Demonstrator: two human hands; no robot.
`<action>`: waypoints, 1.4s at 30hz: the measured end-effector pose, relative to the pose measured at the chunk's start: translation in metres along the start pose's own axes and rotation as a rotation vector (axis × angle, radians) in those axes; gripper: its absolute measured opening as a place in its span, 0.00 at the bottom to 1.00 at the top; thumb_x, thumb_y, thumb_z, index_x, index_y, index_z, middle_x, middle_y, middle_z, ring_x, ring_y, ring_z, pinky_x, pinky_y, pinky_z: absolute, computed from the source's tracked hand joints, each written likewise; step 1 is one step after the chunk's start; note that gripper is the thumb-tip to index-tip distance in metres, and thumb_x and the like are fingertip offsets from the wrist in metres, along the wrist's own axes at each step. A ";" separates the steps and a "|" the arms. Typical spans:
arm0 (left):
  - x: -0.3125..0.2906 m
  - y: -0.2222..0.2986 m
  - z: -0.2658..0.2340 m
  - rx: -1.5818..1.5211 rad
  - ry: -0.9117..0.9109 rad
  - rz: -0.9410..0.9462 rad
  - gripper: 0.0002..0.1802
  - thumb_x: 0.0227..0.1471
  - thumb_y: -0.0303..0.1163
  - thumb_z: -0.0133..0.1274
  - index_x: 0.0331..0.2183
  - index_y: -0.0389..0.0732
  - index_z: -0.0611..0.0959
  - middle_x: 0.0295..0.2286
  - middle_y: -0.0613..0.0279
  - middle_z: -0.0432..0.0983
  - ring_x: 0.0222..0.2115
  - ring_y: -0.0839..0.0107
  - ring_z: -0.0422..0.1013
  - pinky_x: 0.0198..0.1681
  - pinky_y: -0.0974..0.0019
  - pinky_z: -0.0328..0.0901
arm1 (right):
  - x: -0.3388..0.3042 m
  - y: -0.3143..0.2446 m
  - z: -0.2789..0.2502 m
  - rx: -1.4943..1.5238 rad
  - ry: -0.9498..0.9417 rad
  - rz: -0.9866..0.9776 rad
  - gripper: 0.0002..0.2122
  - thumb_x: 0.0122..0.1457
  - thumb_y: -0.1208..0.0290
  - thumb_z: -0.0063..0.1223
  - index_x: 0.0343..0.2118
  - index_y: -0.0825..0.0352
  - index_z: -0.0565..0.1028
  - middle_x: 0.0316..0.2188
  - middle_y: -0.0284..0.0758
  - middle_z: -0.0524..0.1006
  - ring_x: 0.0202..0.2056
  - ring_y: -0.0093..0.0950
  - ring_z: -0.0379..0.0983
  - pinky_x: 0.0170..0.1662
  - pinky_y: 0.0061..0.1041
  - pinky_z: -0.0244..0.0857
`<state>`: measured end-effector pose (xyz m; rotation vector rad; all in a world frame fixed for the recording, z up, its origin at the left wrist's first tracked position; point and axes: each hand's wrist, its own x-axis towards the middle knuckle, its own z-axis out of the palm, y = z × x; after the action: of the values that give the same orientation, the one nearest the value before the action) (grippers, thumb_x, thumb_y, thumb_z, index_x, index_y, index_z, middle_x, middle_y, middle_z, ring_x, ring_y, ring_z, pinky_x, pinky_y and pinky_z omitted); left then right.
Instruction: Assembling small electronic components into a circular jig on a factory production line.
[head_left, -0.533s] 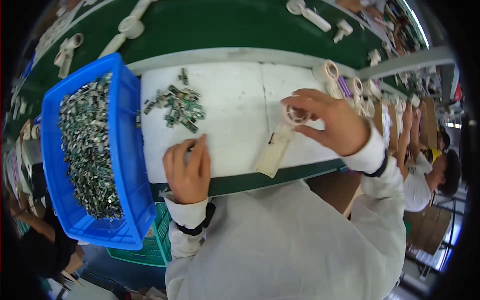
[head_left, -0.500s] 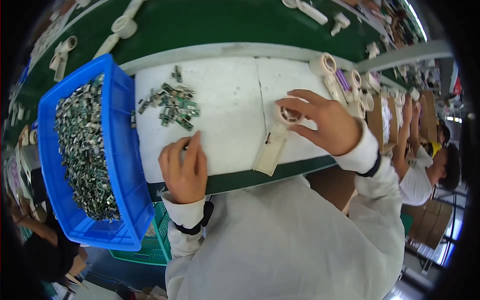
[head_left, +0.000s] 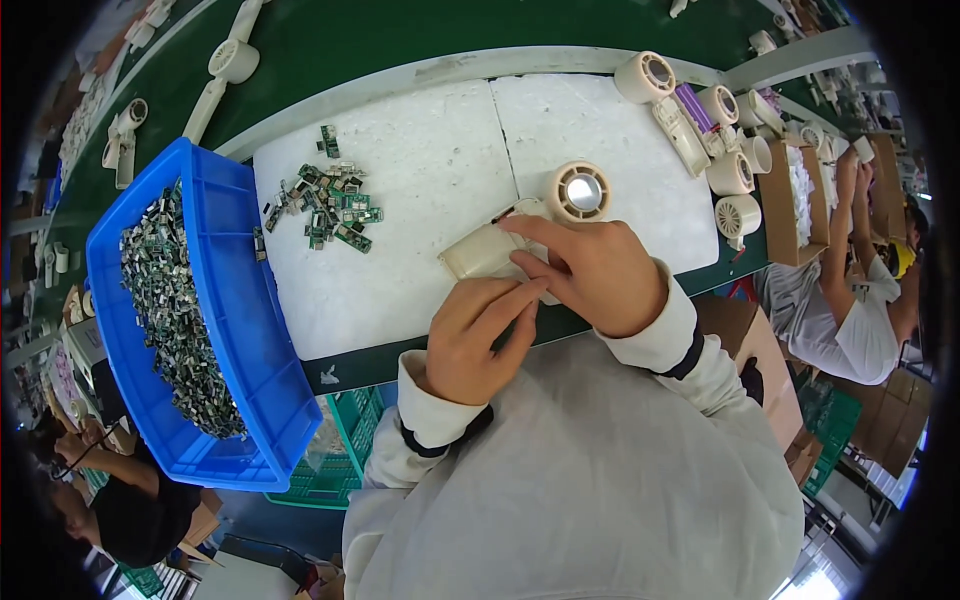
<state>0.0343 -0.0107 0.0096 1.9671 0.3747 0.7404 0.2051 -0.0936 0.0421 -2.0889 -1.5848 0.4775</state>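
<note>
A cream handheld fan (head_left: pixel 478 252) lies on the white foam board (head_left: pixel 420 190), its handle toward the left and its round head (head_left: pixel 580 192) at the upper right. Over the handle's right end, my right hand (head_left: pixel 600 275) has its fingers curled onto the fan; a bit of dark wire shows by the index fingertip. My left hand (head_left: pixel 478 340) is at the near side of the handle, its fingers pinched together and meeting the right fingertips. Whatever those left fingers hold is hidden. A loose pile of small green circuit boards (head_left: pixel 330 205) sits on the foam's left part.
At the left stands a blue bin (head_left: pixel 225 300) heaped with circuit boards. Several more fan parts (head_left: pixel 690 125) crowd the foam's right edge, with cardboard boxes (head_left: pixel 790 215) beyond. A green conveyor (head_left: pixel 420 30) runs behind the foam. Co-workers are at both sides.
The fan has turned, its handle now pointing left instead of toward me. My left hand has moved right, away from the circuit board pile, to meet my right hand at the handle.
</note>
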 end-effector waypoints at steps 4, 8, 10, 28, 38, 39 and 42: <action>0.001 0.007 -0.014 0.172 0.053 0.054 0.17 0.47 0.15 0.62 0.42 0.36 0.86 0.35 0.55 0.80 0.35 0.59 0.76 0.38 0.65 0.71 | 0.005 -0.011 -0.007 0.134 0.011 0.118 0.18 0.59 0.67 0.63 0.53 0.59 0.77 0.17 0.35 0.77 0.19 0.34 0.76 0.26 0.28 0.70; 0.007 -0.013 -0.015 0.132 0.026 0.065 0.18 0.47 0.16 0.62 0.43 0.37 0.86 0.35 0.54 0.81 0.35 0.59 0.77 0.38 0.65 0.72 | 0.011 -0.010 0.001 0.131 0.003 0.186 0.18 0.59 0.65 0.63 0.53 0.58 0.77 0.17 0.36 0.77 0.19 0.35 0.75 0.26 0.30 0.69; 0.005 -0.011 -0.014 0.078 0.000 0.028 0.18 0.47 0.16 0.62 0.43 0.37 0.86 0.35 0.54 0.81 0.34 0.59 0.78 0.38 0.65 0.72 | 0.013 -0.007 0.003 0.094 0.007 0.190 0.18 0.59 0.64 0.63 0.52 0.58 0.77 0.17 0.36 0.77 0.18 0.36 0.75 0.26 0.30 0.69; 0.001 0.008 -0.002 -0.140 -0.159 -0.159 0.15 0.51 0.19 0.61 0.43 0.39 0.86 0.36 0.55 0.82 0.34 0.62 0.80 0.38 0.67 0.73 | 0.016 -0.002 0.008 0.337 0.131 0.197 0.07 0.58 0.70 0.65 0.38 0.64 0.85 0.16 0.33 0.75 0.16 0.21 0.67 0.22 0.23 0.61; 0.008 0.001 -0.018 -0.364 0.067 -0.467 0.16 0.59 0.19 0.57 0.50 0.34 0.82 0.42 0.54 0.82 0.38 0.70 0.79 0.44 0.69 0.73 | 0.018 0.012 0.016 0.199 0.192 -0.099 0.08 0.59 0.69 0.63 0.39 0.66 0.83 0.24 0.37 0.81 0.22 0.29 0.76 0.27 0.26 0.69; 0.008 -0.003 -0.017 -0.395 0.150 -0.497 0.17 0.59 0.19 0.57 0.50 0.35 0.82 0.42 0.54 0.81 0.39 0.71 0.79 0.45 0.69 0.73 | 0.016 0.014 0.015 0.202 0.168 -0.124 0.08 0.59 0.69 0.63 0.39 0.66 0.83 0.26 0.38 0.81 0.24 0.31 0.77 0.28 0.27 0.70; 0.009 -0.011 -0.017 -0.415 0.210 -0.486 0.17 0.60 0.19 0.56 0.52 0.35 0.81 0.42 0.54 0.81 0.40 0.72 0.79 0.46 0.69 0.73 | 0.012 0.017 0.009 0.208 0.116 -0.173 0.09 0.60 0.68 0.62 0.40 0.67 0.83 0.29 0.40 0.82 0.27 0.35 0.80 0.31 0.29 0.72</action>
<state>0.0309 0.0118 0.0091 1.3391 0.7316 0.6434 0.2169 -0.0848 0.0251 -1.7761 -1.5603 0.4330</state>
